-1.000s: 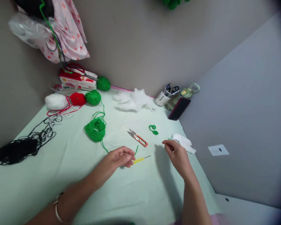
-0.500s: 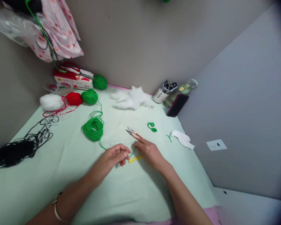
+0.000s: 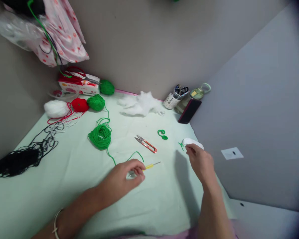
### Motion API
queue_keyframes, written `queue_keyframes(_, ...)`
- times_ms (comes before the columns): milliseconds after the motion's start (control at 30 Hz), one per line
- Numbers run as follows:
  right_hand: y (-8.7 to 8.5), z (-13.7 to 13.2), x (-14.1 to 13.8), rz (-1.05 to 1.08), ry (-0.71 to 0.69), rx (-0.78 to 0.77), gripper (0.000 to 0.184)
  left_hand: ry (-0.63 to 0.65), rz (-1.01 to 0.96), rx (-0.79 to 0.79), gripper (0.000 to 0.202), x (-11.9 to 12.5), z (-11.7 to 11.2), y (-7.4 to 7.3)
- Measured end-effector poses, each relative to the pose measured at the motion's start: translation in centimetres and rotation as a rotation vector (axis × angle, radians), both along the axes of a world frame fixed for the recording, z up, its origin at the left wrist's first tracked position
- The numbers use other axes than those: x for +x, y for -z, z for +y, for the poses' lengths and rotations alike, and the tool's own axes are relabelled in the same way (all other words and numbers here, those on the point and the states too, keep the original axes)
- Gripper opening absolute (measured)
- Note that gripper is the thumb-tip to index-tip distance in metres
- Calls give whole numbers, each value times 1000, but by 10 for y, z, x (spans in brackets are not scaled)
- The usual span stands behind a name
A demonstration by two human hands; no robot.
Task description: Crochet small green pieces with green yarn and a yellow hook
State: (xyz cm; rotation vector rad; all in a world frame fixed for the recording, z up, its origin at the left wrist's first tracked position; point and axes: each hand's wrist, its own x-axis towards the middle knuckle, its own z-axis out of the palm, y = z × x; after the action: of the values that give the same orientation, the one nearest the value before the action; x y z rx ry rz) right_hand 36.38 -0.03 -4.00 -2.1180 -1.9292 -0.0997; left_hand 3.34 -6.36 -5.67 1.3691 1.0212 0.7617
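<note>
My left hand (image 3: 124,177) rests on the pale green table cover (image 3: 72,186), its fingers pinched on the end of a yellow-handled crochet hook (image 3: 149,165) that points right. A green yarn strand (image 3: 136,154) runs from a loose green coil (image 3: 100,136) to just above that hand. My right hand (image 3: 201,162) is at the table's right edge, fingers curled onto the near end of a white piece (image 3: 193,142). A small green yarn scrap (image 3: 181,145) lies beside it. Orange thread snips (image 3: 146,144) lie between the hands, further back.
A small green crocheted bit (image 3: 162,134) lies behind the snips. At the back are white stuffing (image 3: 139,103), green (image 3: 96,102), red (image 3: 79,105) and white (image 3: 56,108) yarn balls, a red box (image 3: 78,85), a tool cup (image 3: 173,97), a phone (image 3: 189,111) and a bottle. Tangled black yarn (image 3: 17,161) lies at the left.
My right hand left the snips and hook and swung right to the white piece. My left hand shifted slightly down with the hook; the green strand now lies loose on the table.
</note>
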Motion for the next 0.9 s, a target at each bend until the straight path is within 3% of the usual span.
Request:
queue_keyframes(100, -2, -3, -22, 93, -116, -1, 31, 201, 235, 333, 10, -5, -16, -18)
queue_keyframes(167, -7, -5, -43, 179, -256, -52, 30, 319, 384, 447, 11, -14, -24, -28)
queue_keyframes(233, -13, -8, -67, 238, -389, -164, 24, 342, 464, 504, 15, -29, -25, -32)
queue_keyframes(333, -18, -16, -104, 328, -586, -314, 20, 187, 564, 616, 15, -61, -8, -25)
queue_keyframes(433, -15, -26, -141, 314, -806, -377, 21, -102, 731, 678, 21, -94, 21, -5)
queue_keyframes(533, -5, -32, -170, 162, -959, -416, 26, -195, 779, 622, 43, -116, 43, 17)
queue_keyframes(600, 2, -32, -181, 38, -1039, -429, 15, -216, 763, 588, 40, -123, 50, 28)
queue_keyframes(667, 5, -29, -182, 24, -1048, -425, 20, -247, 711, 591, 21, -127, 53, 32)
queue_keyframes(733, 3, -23, -175, 165, -979, -422, 21, -313, 610, 554, 13, -129, 52, 28)
queue_keyframes(833, -9, -13, -158, 498, -768, -431, 14, -458, 395, 336, 23, -131, 47, 11)
queue_keyframes(900, -19, -8, -149, 635, -645, -395, 15, -470, 246, 166, 27, -130, 45, 0)
